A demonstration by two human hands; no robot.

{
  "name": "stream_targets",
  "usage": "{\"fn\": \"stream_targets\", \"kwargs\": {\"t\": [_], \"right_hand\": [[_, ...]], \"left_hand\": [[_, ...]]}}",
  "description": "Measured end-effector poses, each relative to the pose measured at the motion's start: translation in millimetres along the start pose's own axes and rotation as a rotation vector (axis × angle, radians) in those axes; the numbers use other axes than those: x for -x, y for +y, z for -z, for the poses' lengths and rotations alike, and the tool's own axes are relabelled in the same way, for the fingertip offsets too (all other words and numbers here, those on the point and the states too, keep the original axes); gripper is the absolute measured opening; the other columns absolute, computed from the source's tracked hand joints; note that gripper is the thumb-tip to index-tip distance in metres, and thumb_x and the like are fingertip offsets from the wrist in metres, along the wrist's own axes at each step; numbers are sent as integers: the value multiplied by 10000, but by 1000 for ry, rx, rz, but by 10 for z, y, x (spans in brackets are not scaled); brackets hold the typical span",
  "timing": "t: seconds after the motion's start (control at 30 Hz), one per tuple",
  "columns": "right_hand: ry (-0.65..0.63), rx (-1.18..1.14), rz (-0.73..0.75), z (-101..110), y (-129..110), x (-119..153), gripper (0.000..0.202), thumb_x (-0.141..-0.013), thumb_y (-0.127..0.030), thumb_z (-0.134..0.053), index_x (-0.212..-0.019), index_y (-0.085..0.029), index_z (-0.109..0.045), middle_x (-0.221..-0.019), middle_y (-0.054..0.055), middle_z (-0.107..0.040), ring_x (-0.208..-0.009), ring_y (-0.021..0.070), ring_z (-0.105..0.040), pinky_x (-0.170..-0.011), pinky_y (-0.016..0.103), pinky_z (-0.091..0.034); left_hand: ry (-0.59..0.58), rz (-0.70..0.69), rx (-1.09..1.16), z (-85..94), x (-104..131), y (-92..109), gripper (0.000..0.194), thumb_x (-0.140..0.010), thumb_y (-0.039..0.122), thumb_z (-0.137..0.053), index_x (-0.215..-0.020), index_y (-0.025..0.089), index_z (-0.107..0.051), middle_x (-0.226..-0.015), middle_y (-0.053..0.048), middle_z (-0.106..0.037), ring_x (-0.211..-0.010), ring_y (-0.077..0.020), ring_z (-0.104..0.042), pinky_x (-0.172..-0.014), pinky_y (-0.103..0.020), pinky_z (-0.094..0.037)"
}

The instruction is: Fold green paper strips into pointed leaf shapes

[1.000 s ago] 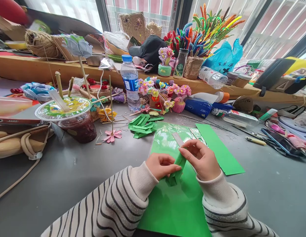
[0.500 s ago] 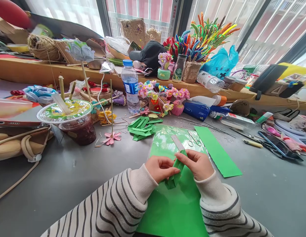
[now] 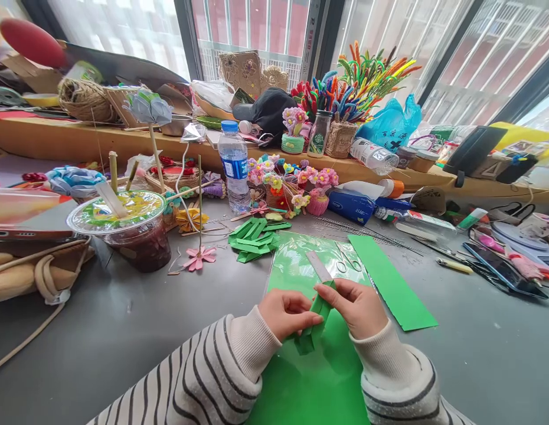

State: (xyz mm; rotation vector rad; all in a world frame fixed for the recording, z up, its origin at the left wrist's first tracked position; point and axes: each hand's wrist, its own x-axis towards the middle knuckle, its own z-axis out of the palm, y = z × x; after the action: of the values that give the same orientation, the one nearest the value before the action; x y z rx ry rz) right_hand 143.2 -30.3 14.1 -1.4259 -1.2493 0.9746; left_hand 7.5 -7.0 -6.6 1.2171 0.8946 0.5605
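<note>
Between both hands is a folded green paper strip, creased lengthwise and tilted. My left hand pinches its left side with thumb and fingers. My right hand pinches its upper end. Under the hands lies a green sheet, partly in a clear plastic sleeve. On the sleeve, just past the folded strip, rest a pale ruler-like strip and a pair of scissors. A long flat green paper strip lies to the right of the sleeve. Several folded green paper pieces are piled behind my left hand.
At the left stands a lidded plastic cup of dark drink. A pink paper flower on a stick and a water bottle stand farther back. A phone and cords are at the right. A crowded wooden ledge runs behind.
The view has tilted up slightly, so the table things sit lower in the picture. Both hands keep their pinch on the folded green paper strip, with little visible change in it.
</note>
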Motion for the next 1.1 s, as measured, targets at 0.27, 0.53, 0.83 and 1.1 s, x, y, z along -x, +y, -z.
{"fn": "stream_targets", "kwargs": {"t": [0.27,0.53,0.83,1.1], "right_hand": [[-37,8,13,12,-38,28,223,-614,-346,-570,-508,-157,-513,-460,-34,-383,-460,95,-346,-446,224,-287],[5,-54,23,12,-21,5,310,-609,-320,-576,-441,-176,-359,-473,-63,-215,-446,75,-220,-417,220,-191],[51,-102,-28,35,2,-9,257,-570,-334,-605,-458,-161,-452,-442,-63,-298,-429,73,-268,-410,218,-219],[-71,-243,-144,4,61,-34,225,-550,-346,-617,-643,-150,-554,-568,-23,-486,-559,113,-444,-560,239,-364]], "left_hand": [[-53,67,29,8,19,91,249,-481,269,-648,-474,121,-449,-358,76,-419,-339,-32,-407,-355,-153,-341],[-30,86,33,-7,12,86,276,-443,281,-666,-474,115,-447,-362,62,-463,-335,-38,-420,-356,-165,-359],[-40,59,21,2,-2,54,281,-456,300,-659,-500,113,-454,-409,51,-473,-376,-45,-426,-385,-187,-394],[97,-33,78,-5,11,68,288,-498,317,-639,-495,118,-431,-396,69,-411,-387,-29,-392,-386,-167,-391]]}}
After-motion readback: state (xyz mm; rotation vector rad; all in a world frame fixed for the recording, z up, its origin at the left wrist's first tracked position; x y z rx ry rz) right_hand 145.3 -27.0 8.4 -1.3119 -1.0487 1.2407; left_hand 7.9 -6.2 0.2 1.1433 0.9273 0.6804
